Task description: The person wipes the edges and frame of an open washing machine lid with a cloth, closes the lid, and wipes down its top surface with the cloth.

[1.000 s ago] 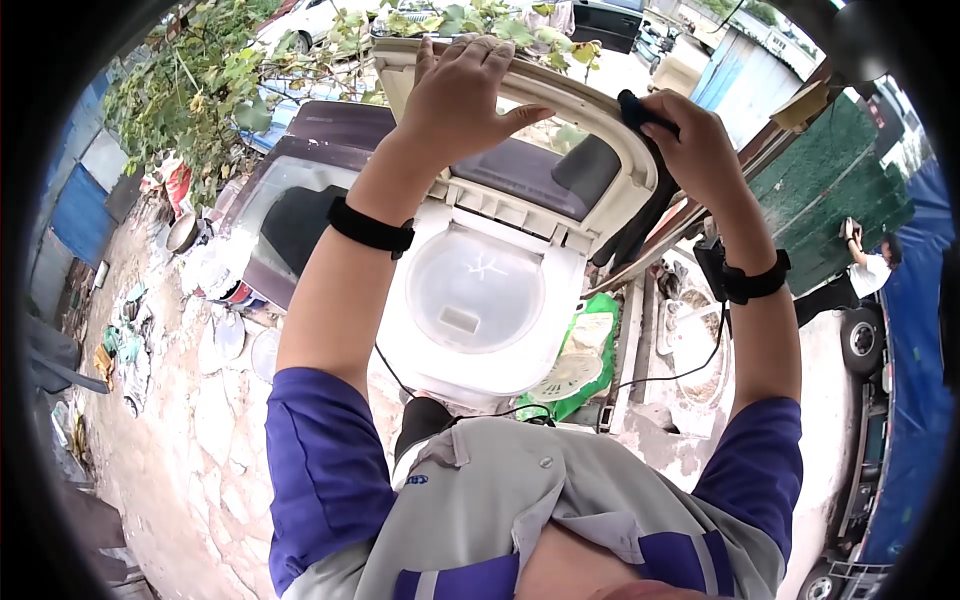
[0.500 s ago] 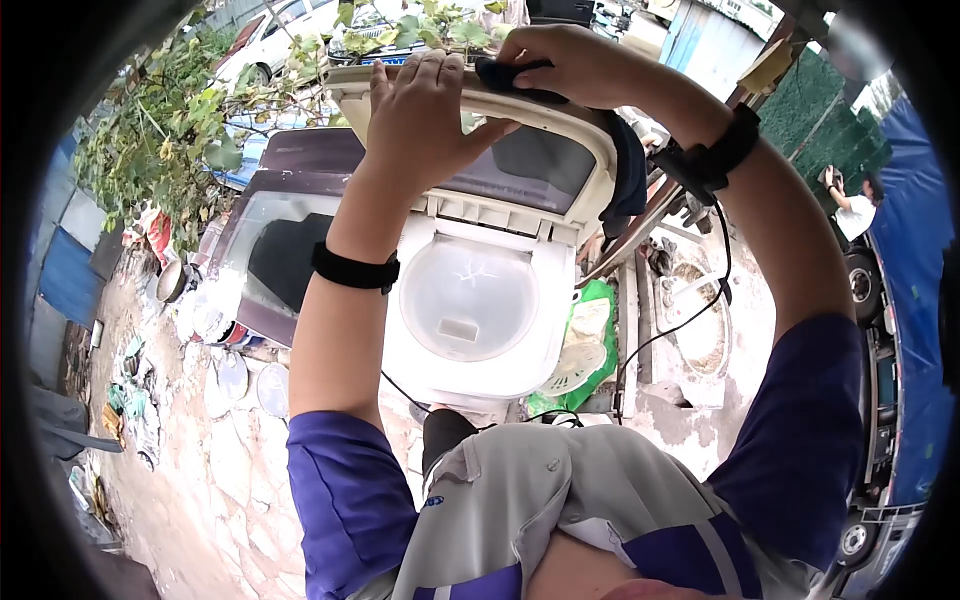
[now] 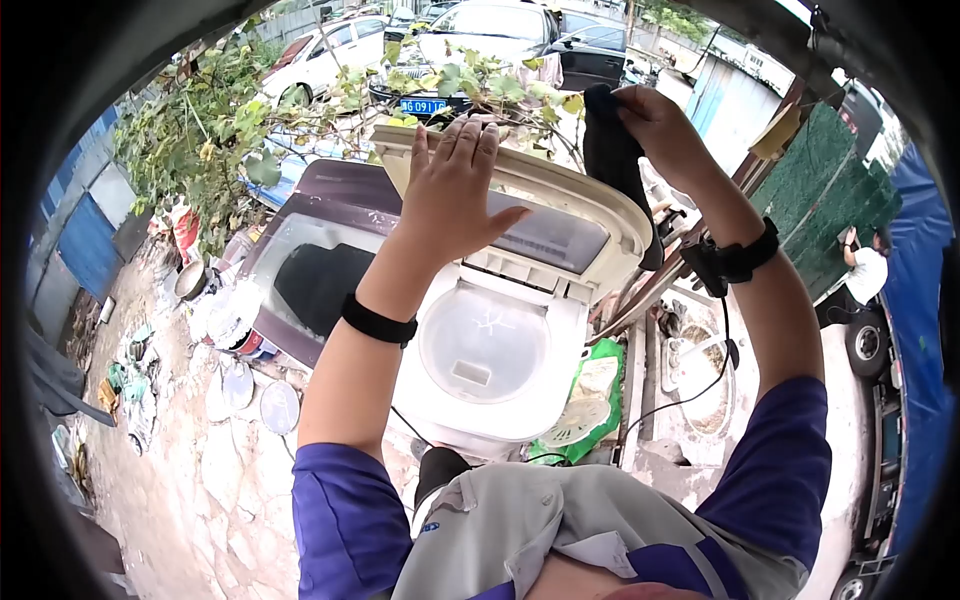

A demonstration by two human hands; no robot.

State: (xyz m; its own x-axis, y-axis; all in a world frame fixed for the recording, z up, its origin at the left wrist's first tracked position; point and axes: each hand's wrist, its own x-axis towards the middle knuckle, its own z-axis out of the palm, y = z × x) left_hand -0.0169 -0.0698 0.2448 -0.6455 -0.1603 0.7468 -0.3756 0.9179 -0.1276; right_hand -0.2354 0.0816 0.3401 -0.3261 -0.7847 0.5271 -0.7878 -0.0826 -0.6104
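While the left hand (image 3: 452, 190) lies against the upper edge of the raised lid (image 3: 575, 190), its fingers are stretched out side by side, thumb spread well away; how firmly they hold, cannot tell. Right hand (image 3: 662, 125): finger and thumb pinched together on a dark cloth (image 3: 608, 140), which hangs down from those fingertips beside the lid's right edge (whether it touches, unclear). White washing machine (image 3: 500, 425) below both hands, its round cover (image 3: 485, 345) lower than the left fingers. Green bag (image 3: 612, 355) well below the right fingers, beside the machine. Vine leaves (image 3: 175, 150) left of the left fingertips; pale car (image 3: 490, 22) beyond them.
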